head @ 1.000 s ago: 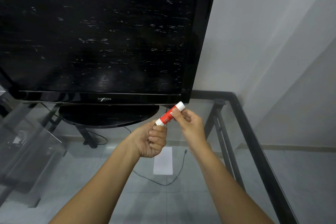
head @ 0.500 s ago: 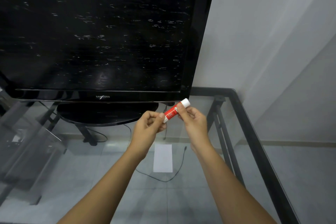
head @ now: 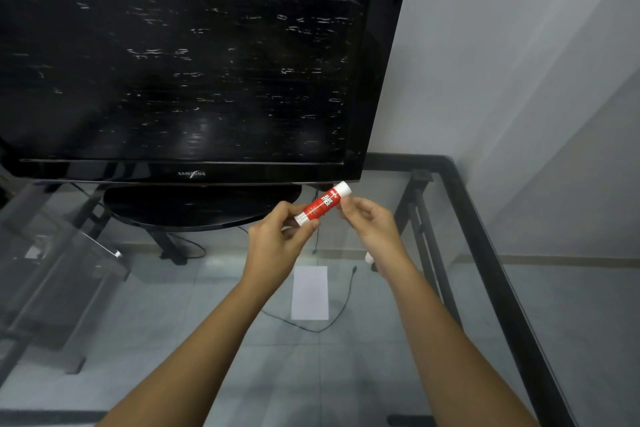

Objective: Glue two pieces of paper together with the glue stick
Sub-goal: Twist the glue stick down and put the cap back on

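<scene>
A black TV (head: 180, 55) fills the left side and stands on a glass table (head: 485, 253). In front of its base, the left hand (head: 277, 246) pinches the lower white end of the glue stick (head: 320, 204), which is tilted in the air. The right hand (head: 374, 229) pinches it near the white cap. One paper (head: 310, 293) lies flat on the glass between the forearms, with glass spreading wide on both sides. At the right, the table's black edge runs close to a grey wall (head: 519, 62).

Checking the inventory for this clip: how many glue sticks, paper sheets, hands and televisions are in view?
Glue stick: 1
Paper sheet: 1
Hands, left hand and right hand: 2
Television: 1
Total: 5
</scene>
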